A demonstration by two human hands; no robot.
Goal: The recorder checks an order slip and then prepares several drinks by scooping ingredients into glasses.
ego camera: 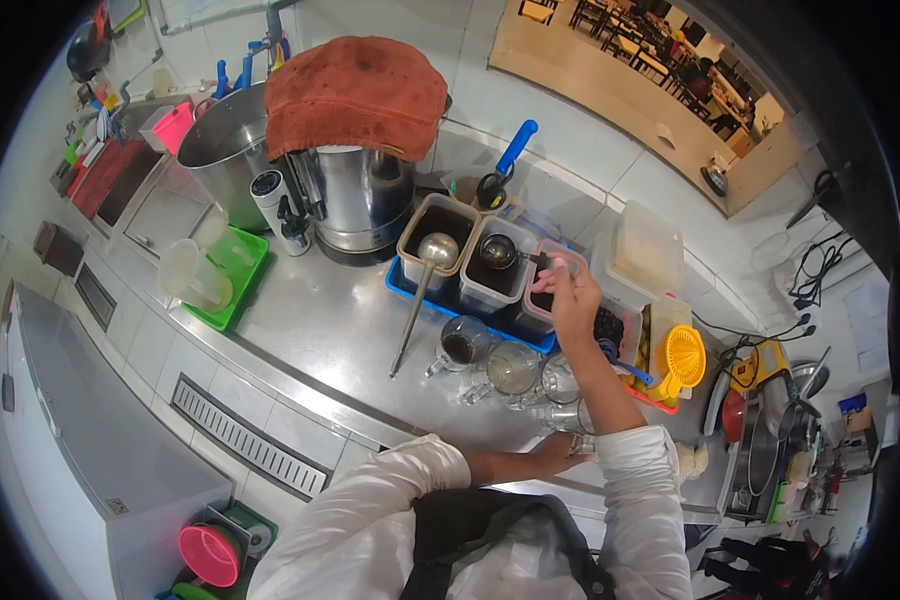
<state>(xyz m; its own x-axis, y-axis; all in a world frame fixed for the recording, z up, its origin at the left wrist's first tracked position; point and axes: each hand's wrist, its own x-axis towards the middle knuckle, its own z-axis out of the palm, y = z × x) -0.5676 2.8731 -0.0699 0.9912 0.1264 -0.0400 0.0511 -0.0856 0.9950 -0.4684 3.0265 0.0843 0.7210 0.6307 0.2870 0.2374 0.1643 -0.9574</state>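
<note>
My right hand (576, 296) grips the dark handle of a small metal ladle (499, 251), whose bowl is over the middle plastic container (487, 296) of dark liquid. Beneath my right forearm, my left hand (555, 454) is closed at a glass mug (583, 444), partly hidden by the right sleeve. Several glass mugs stand in a row between my arms and the containers; the leftmost mug (465, 341) holds some dark liquid. A longer metal ladle (416, 315) rests in the left container (436, 214), its handle slanting down to the counter.
A blue tray (439, 306) bears the containers. Behind stands a steel urn (360, 199) draped with a reddish cloth (356, 97). Plastic jugs (191, 277) sit on a green tray (253, 289) to the left. At right are a yellow citrus juicer (681, 358) and a lidded plastic box (637, 255).
</note>
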